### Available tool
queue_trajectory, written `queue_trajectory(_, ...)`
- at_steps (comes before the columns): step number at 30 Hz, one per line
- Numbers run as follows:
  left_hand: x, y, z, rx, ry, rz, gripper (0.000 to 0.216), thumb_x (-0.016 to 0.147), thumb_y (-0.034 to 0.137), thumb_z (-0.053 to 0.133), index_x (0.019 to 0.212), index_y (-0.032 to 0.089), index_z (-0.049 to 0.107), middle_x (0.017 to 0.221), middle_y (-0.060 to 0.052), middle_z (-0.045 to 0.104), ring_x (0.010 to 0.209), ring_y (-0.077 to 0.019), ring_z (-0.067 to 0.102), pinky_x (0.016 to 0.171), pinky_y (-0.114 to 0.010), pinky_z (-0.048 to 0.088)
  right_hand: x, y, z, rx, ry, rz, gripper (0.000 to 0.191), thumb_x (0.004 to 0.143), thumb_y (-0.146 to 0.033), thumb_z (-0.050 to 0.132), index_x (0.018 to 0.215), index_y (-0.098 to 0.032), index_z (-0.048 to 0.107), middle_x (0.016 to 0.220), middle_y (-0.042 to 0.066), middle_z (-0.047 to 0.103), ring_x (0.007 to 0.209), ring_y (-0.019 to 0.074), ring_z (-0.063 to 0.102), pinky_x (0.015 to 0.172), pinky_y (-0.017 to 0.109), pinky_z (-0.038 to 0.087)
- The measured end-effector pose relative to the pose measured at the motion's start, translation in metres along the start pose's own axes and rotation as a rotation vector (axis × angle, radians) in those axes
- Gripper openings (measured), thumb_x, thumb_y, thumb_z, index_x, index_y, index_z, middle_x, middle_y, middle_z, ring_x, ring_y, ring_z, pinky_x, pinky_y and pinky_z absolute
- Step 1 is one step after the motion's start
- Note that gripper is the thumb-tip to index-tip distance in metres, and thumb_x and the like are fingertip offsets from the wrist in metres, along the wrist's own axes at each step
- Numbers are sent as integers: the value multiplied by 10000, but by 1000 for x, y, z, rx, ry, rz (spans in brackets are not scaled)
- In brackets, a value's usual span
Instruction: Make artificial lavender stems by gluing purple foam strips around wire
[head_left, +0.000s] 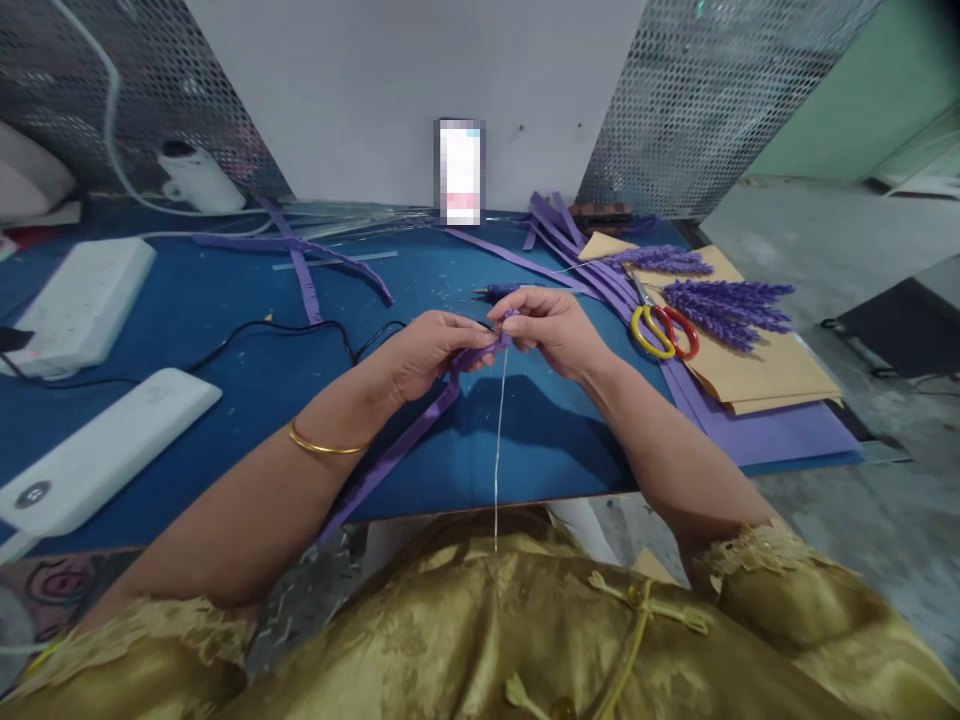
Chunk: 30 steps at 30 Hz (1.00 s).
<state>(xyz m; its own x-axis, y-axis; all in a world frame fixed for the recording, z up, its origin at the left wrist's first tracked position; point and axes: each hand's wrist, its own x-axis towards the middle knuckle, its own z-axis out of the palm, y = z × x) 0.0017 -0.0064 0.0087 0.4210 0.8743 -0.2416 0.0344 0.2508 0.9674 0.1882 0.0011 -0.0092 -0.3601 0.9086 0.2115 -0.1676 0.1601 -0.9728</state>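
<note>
Landmark: the scissors (664,332), with yellow and red handles, lying on the blue bench (247,390).
Left hand: the left hand (431,350) is held above the bench, well to the left of the scissors, with a gold bangle on the wrist.
Left fingers: its fingers (469,350) are closed in a pinch on the purple strip (405,440).
Right hand: the right hand (551,328) is just left of the scissors and nearly meets the left hand.
Right fingers: the fingers (525,325) are pinched shut on the top of the wire (499,440), where the strip's end meets it.
Purple strip: it runs from between the hands, left of the scissors, down and leftward past the bench's near edge.
Wire: thin and pale, it hangs straight down from the right-hand pinch to the person's lap.
Lavender sprigs: the purple sprigs (724,305) lie just right of the scissors on tan paper (765,370).
Loose strips: more purple strips (555,225) lie behind the scissors.
White boxes: two white boxes (105,445) sit far left of the scissors.
</note>
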Motion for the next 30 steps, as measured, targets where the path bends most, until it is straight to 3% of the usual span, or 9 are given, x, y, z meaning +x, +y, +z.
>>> queue_trajectory(20,3,-4,5,-46,123,-49,111,580,240,753,581,135,718,575,-50,639,529,-116,506,531,-257,364,0,-2,10,-303,140,-46,131,727,-262,746,824,-197,805,680,-5,666,595,110,497,573,266,411)
queue_trajectory(30,-5,0,4,2,71,8,177,544,287,804,584,140,716,578,-35,637,525,-108,510,551,-243,390,0,3,14,-379,164,-124,87,723,-280,747,768,-232,804,686,14,672,691,155,567,656,286,458)
